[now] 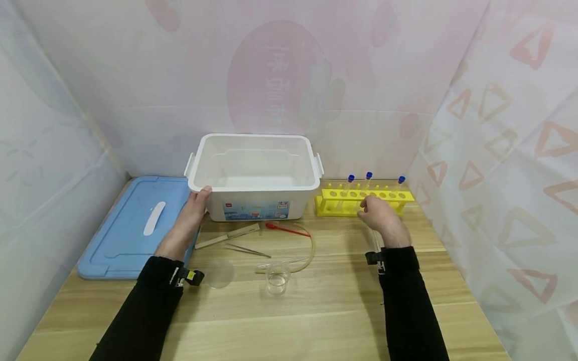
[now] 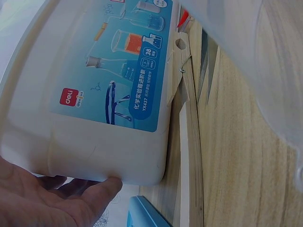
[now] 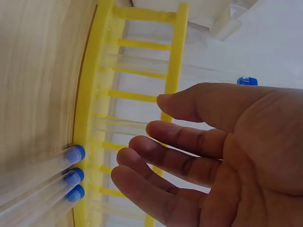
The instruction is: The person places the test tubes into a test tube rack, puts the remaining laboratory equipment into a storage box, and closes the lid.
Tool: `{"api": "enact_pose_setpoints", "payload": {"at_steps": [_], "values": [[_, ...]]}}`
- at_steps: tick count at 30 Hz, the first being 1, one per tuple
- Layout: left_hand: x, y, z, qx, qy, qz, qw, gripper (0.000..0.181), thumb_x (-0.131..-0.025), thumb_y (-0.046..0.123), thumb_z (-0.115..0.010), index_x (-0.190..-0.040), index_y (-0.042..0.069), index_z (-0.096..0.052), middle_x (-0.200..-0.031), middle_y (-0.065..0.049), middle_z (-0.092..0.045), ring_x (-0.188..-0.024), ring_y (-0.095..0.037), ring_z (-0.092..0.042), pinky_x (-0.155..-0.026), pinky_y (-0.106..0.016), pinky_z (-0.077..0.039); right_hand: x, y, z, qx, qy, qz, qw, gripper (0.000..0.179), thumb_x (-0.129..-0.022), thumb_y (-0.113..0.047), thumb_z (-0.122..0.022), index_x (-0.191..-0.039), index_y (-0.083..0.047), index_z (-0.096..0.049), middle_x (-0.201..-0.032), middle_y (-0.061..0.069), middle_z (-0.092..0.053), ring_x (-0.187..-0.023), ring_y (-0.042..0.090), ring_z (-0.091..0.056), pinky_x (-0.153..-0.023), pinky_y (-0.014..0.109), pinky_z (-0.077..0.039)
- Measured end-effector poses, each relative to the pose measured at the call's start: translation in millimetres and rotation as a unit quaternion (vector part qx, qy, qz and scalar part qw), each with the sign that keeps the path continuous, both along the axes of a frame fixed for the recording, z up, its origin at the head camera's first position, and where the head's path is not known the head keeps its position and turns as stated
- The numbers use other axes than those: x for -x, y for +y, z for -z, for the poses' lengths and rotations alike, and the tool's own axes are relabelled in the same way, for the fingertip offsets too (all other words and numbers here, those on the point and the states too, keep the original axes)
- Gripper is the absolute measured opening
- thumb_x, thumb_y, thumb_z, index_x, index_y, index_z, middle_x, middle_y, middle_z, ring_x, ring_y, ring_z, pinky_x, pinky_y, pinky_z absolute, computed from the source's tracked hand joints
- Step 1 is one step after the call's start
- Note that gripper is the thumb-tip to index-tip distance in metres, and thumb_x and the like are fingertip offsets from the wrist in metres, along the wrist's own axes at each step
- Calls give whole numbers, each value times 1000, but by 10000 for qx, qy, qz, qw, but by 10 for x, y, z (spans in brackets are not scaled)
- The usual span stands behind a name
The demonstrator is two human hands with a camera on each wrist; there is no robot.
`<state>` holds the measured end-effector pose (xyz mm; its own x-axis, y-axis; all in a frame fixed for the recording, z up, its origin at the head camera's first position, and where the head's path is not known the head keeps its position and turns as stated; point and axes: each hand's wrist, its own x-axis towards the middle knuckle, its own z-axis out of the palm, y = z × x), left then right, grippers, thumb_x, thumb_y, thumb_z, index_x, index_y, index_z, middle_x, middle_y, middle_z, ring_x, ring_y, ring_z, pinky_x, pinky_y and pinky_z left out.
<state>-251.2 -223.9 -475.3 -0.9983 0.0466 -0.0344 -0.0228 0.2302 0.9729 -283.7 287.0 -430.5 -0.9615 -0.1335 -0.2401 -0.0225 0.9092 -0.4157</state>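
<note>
The left hand [image 1: 190,210], fingers relaxed, touches the white box [image 1: 257,197], perhaps to steady it; the right hand [image 1: 383,219], wide and empty, hovers at the yellow rack [image 3: 174,61] propping capped tubes [image 1: 369,175].

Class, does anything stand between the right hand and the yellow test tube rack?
Nothing visible does. The right hand is right at the yellow rack, its fingertips overlapping the rack in the right wrist view. Three loose capped tubes lie on the table beside the rack, clear of the fingers.
</note>
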Motion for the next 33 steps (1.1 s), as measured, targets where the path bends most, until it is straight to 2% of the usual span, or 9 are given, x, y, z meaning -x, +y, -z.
{"api": "enact_pose_setpoints", "payload": {"at_steps": [6,8,12,15,19,23,26,27,33], "values": [[-3,0,8,-1,-27,12,10000,86,-124,62,-33,-190,25,7,-199,-21,3,-186,-49,-3,-144,-85,-12,341,226,457,-306,-76,-53,9995,49,-115,-21,-72,-150,13,-66,-144,34,-74,-124,46,-77,-102,57,-68],[-1,-2,13,-17,-23,14,10000,86,-124,61,-33,-190,25,7,-199,-20,3,-186,-48,-3,-144,-85,-11,432,286,579,-392,-152,8,9991,50,-114,-23,-73,-150,12,-68,-149,33,-74,-128,46,-77,-105,59,-68],[-4,-2,14,-36,8,16,10000,85,-124,61,-34,-190,25,6,-199,-21,2,-186,-48,-4,-144,-85,-11,565,388,801,-729,30,89,9973,47,-110,-27,-73,-143,6,-75,-139,25,-82,-111,33,-79,-102,60,-67],[-6,1,12,-3,11,-1,10000,85,-123,61,-33,-190,25,6,-199,-21,2,-186,-49,-4,-144,-86,-12,450,304,667,-664,-163,118,9976,45,-112,-24,-72,-143,8,-73,-136,25,-81,-106,30,-74,-101,57,-65],[-8,5,10,62,-14,-36,10000,86,-123,61,-32,-190,25,7,-199,-22,2,-186,-49,-3,-144,-86,-12,195,122,340,-317,-532,154,9980,35,-115,-17,-69,-136,11,-71,-118,25,-75,-98,32,-67,-88,47,-62],[-12,6,4,84,-15,-35,10000,85,-123,61,-32,-190,25,8,-199,-21,4,-186,-50,-2,-144,-86,-12,104,110,268,-150,-479,110,9987,22,-114,-17,-68,-119,4,-71,-103,14,-67,-90,26,-61,-80,39,-55],[-14,3,2,84,-23,-14,10000,86,-123,61,-32,-190,25,9,-199,-21,6,-186,-50,-1,-144,-86,-12,55,79,229,-132,-540,217,9982,18,-113,-13,-67,-119,3,-70,-106,15,-67,-92,28,-62,-83,41,-56],[-15,3,1,78,-28,-10,10000,86,-123,62,-32,-190,25,9,-199,-21,6,-186,-50,-1,-144,-86,-12,-3,2,134,-239,-684,333,9968,18,-112,-8,-65,-122,6,-70,-110,19,-68,-96,31,-64,-86,44,-59],[-19,2,-7,41,-15,25,10000,86,-123,62,-32,-190,25,8,-199,-20,6,-186,-49,0,-144,-86,-11,-9,-55,136,-317,-838,388,9952,35,-110,-1,-64,-143,12,-69,-139,31,-74,-113,37,-68,-105,55,-65]]}}
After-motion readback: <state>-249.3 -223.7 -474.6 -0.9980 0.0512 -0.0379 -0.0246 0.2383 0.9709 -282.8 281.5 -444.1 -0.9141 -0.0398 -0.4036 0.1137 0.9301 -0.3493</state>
